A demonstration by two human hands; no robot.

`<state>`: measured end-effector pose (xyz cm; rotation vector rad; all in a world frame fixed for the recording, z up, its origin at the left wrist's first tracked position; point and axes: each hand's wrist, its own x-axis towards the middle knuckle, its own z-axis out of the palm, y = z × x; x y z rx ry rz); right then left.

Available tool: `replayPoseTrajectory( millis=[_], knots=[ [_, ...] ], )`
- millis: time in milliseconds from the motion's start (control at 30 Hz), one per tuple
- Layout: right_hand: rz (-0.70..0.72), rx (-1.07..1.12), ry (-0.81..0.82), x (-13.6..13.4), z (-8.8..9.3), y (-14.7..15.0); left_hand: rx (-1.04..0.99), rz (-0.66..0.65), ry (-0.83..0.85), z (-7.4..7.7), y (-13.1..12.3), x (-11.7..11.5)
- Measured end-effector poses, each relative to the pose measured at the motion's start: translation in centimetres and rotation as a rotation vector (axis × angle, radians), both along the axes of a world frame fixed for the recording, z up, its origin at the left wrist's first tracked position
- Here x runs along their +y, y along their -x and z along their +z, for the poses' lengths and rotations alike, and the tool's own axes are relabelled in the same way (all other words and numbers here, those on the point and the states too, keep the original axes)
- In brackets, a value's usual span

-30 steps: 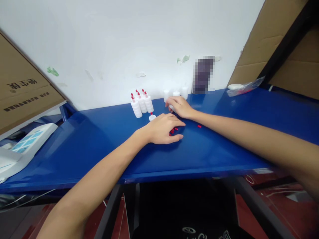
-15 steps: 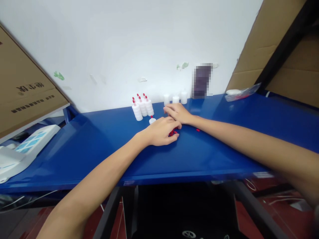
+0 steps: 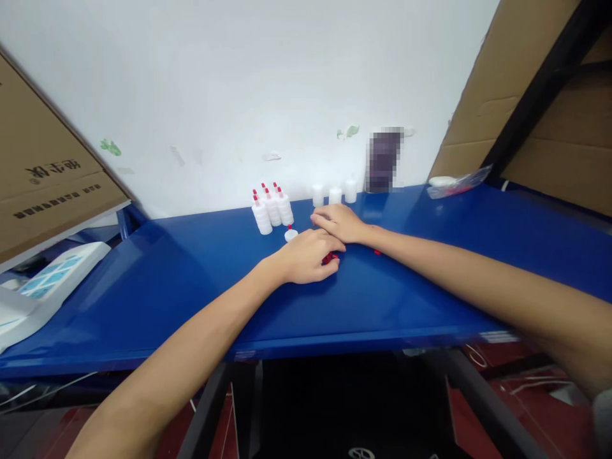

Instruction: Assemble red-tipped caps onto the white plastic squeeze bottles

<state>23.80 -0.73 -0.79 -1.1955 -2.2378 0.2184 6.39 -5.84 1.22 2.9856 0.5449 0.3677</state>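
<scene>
My left hand (image 3: 310, 255) rests low over the blue table, its thumb and index finger apart around a small heap of red caps (image 3: 329, 258). Just beyond its knuckles shows a white round lid with a red tip (image 3: 291, 235); whether a bottle is under it is hidden. My right hand (image 3: 337, 223) lies against the far side of my left, fingers bent together and pointing left. What its fingertips hold, if anything, cannot be seen. Behind it stand white bottles (image 3: 350, 191) without red tips. To the left, several white bottles with red-tipped nozzles (image 3: 271, 209) are grouped together.
One loose red cap (image 3: 377, 252) lies beside my right forearm. A clear plastic bag (image 3: 461, 183) is at the back right. A white device with blue panels (image 3: 52, 280) stands at the left, below a cardboard box (image 3: 52, 172). A white wall (image 3: 215, 95) rises behind the blue table (image 3: 191, 268).
The view has shifted slightly. Both hands stay close together over the red caps, with only small finger movements; the bottles have not moved on the table.
</scene>
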Motion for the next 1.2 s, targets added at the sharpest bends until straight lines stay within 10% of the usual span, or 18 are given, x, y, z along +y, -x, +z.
replayPoseTrajectory(
  millis=[900, 1200],
  knots=[
    [-0.104, -0.176, -0.051, 0.9, 0.0, -1.4, -0.476, 0.132, -0.064, -1.4, 0.7, 2.8],
    [-0.123, -0.206, -0.069, 0.9, -0.1, -1.5, -0.355, 0.134, -0.031, -1.3, 1.2, 2.9]
  ],
)
